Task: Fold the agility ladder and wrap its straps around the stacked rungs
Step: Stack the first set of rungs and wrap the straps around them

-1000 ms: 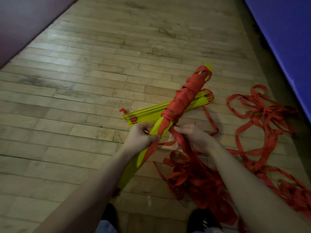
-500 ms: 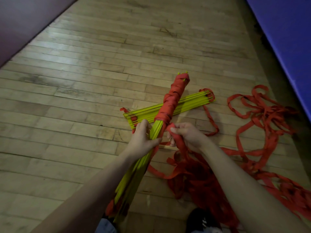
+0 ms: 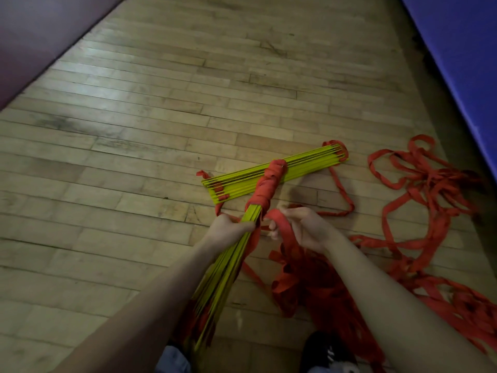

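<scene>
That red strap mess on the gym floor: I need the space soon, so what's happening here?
A person is bundling an agility ladder. The left hand grips a stack of yellow rungs, whose far end is already wound in red strap. The right hand holds a strap loop beside the stack. A second rung stack lies on the wooden floor, and much loose strap remains unwound.

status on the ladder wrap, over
Left hand grips the held rung stack. Right hand pinches the red strap below the wrapped section. Second rung stack on floor. Loose straps piled right.
</scene>
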Demonstrator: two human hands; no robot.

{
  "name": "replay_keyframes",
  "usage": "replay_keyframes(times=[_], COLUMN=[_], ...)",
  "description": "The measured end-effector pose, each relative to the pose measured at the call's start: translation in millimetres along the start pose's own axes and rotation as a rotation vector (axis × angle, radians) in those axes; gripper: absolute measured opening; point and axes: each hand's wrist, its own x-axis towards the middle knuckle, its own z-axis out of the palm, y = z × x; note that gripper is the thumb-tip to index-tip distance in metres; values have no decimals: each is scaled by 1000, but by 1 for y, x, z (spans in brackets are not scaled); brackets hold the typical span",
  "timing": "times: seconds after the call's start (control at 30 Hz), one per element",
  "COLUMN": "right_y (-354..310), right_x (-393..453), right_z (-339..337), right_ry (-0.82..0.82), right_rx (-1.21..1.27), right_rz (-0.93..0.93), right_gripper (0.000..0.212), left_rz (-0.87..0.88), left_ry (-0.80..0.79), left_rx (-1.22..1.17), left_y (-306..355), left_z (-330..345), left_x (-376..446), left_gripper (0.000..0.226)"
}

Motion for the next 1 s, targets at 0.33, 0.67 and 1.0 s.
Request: replay_keyframes(times=[0.33, 0.67, 1.0], right_y=[21, 37, 43], right_x=[2, 26, 29], right_z=[-3, 1, -10], right_ry=[-75, 97, 133], right_rx=[46, -153, -47], right_rz=[203, 23, 8], right_gripper=[43, 21, 17], left_rz=[90, 111, 168], left_ry=[55, -73, -47], left_rx=[374, 347, 587], left_y=[-13, -16, -27], left_z=[-1, -7, -4], left_x=[10, 16, 11], left_gripper=[62, 62, 61])
